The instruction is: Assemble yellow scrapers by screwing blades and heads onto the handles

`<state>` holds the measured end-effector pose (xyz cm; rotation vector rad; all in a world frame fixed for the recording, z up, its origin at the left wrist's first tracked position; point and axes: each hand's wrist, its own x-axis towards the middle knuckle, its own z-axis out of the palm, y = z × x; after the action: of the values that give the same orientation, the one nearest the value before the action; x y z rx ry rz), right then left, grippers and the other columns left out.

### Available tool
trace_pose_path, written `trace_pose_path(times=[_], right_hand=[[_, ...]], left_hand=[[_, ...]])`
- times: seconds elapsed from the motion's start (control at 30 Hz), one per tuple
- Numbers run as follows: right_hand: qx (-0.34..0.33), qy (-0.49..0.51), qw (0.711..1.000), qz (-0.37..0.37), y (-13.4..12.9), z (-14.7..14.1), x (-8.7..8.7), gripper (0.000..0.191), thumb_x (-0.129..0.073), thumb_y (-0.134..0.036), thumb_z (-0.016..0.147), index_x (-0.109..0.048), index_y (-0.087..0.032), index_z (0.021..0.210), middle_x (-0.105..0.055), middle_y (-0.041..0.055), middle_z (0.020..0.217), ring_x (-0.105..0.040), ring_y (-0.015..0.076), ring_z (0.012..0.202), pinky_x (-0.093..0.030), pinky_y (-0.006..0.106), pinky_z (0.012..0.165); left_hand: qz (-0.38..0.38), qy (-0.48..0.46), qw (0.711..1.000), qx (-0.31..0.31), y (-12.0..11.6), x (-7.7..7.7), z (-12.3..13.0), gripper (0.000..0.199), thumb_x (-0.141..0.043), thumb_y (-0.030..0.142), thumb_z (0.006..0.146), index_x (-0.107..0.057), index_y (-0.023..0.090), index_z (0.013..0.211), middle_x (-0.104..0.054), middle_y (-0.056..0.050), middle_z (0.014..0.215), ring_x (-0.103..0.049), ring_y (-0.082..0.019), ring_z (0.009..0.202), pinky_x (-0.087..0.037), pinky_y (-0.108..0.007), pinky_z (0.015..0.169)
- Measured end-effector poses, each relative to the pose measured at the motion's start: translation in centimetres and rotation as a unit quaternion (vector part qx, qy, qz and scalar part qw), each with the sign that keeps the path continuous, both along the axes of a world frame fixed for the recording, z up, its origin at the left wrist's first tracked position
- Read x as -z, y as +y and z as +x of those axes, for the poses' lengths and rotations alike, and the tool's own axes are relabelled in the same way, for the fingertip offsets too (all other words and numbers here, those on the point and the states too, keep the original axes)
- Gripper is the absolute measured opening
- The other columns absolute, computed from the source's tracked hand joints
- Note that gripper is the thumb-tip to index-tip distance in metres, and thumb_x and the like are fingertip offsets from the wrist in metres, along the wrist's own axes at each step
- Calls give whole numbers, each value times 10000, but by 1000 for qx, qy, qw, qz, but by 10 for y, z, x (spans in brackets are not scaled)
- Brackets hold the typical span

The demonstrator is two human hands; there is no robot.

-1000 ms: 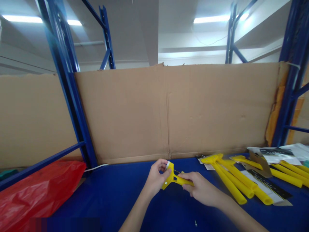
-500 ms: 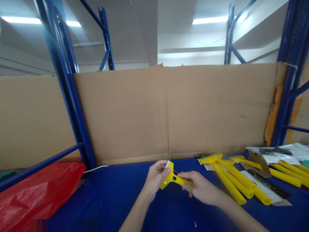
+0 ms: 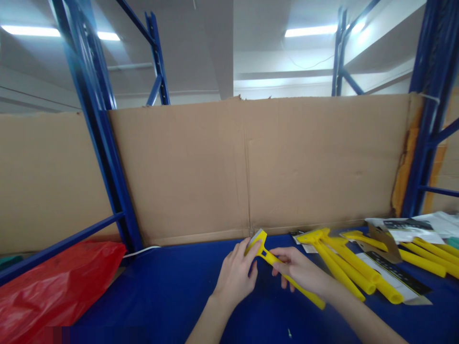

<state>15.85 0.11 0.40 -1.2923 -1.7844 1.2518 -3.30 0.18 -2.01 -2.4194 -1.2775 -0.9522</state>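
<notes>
A yellow scraper (image 3: 271, 258) with a wide head and a pale blade edge is held slantwise over the blue surface, its long handle running down to the right. My left hand (image 3: 236, 274) is closed on the scraper's head, fingers over the blade side and back of the hand towards me. Around the handle, just below the head, my right hand (image 3: 299, 268) is closed; the handle's end sticks out beneath it. A small screw-like metal piece (image 3: 289, 333) lies on the surface below my hands.
Several more yellow scrapers (image 3: 346, 267) lie at the right, beside black-and-white packaging (image 3: 394, 272) and an open cardboard piece (image 3: 385, 244). A red plastic bag (image 3: 68, 282) rests at the left. Cardboard (image 3: 247, 167) walls the back, between blue rack posts (image 3: 103, 138).
The scraper has tilted, its head rising and its handle now showing past my right hand. My left hand has turned, its fingers lying over the head instead of the thumb.
</notes>
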Motion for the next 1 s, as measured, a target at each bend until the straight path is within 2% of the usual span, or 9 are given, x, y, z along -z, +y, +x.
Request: trace_pose_path(times=[0.13,0.37,0.53,0.6,0.67,0.73,0.8,0.9,1.0], right_hand=[[-32,5,999,4,-3,-2,-2,224,-484,-183,806,-612,-169,990,-600,-2,754,-575,64,482,-384,135,368],[-58,49,997,-31,-17,-8,-13,141,-516,-282,809,-578,-162,853,-608,6,764,-603,90,509,-430,171,399],[-74,141,981,-114,-19,-4,-21,369,-507,-512,802,-572,-160,894,-653,37,753,-625,128,505,-469,226,431],[-44,183,972,-142,-16,0,-23,416,-431,-537,824,-564,-167,960,-656,39,732,-632,138,518,-475,234,447],[16,187,977,-100,-14,5,-25,344,-424,-466,828,-566,-176,944,-647,28,727,-615,112,519,-446,197,442],[31,91,994,-45,-14,9,-25,231,-512,-381,771,-583,-180,860,-625,1,678,-572,87,473,-392,165,397],[-33,-36,999,-22,-17,12,-25,163,-599,-303,695,-608,-181,803,-599,-30,619,-534,77,435,-362,155,372],[-129,-180,975,-28,-26,13,-25,136,-660,-227,617,-653,-188,747,-557,-60,539,-489,70,398,-345,156,367],[-114,-295,948,34,-36,9,-26,125,-744,-211,534,-661,-196,626,-513,-70,469,-449,71,394,-280,154,349]], left_hand=[[79,67,994,-43,4,1,1,435,-454,135,869,-506,257,1283,-574,-102,1226,-599,-204,1026,-557,-336,815],[153,98,980,-83,5,1,0,492,-428,32,816,-555,250,1239,-614,-94,1127,-628,-190,890,-568,-308,729],[56,73,992,-90,3,-2,-2,552,-394,12,805,-554,302,1246,-627,-61,1088,-634,-175,860,-544,-264,693],[-7,12,996,-92,4,-3,-2,530,-391,24,815,-563,294,1238,-636,-57,1068,-641,-168,845,-524,-241,678],[-70,-88,990,-84,7,-3,-3,467,-409,53,828,-588,264,1204,-652,-55,1020,-648,-155,793,-506,-228,673],[-152,-214,963,-64,12,-2,-4,344,-450,119,842,-630,216,1119,-671,-46,903,-644,-136,669,-496,-218,622],[-263,-344,901,-39,16,-2,-5,229,-503,206,842,-653,167,1011,-669,-34,793,-614,-115,527,-481,-210,522],[-383,-476,792,-7,17,-5,-5,229,-600,273,798,-626,125,971,-677,-49,808,-583,-87,431,-476,-205,447],[-418,-522,743,21,15,-7,-5,292,-656,285,768,-594,107,991,-683,-70,842,-584,-74,423,-499,-209,455]])
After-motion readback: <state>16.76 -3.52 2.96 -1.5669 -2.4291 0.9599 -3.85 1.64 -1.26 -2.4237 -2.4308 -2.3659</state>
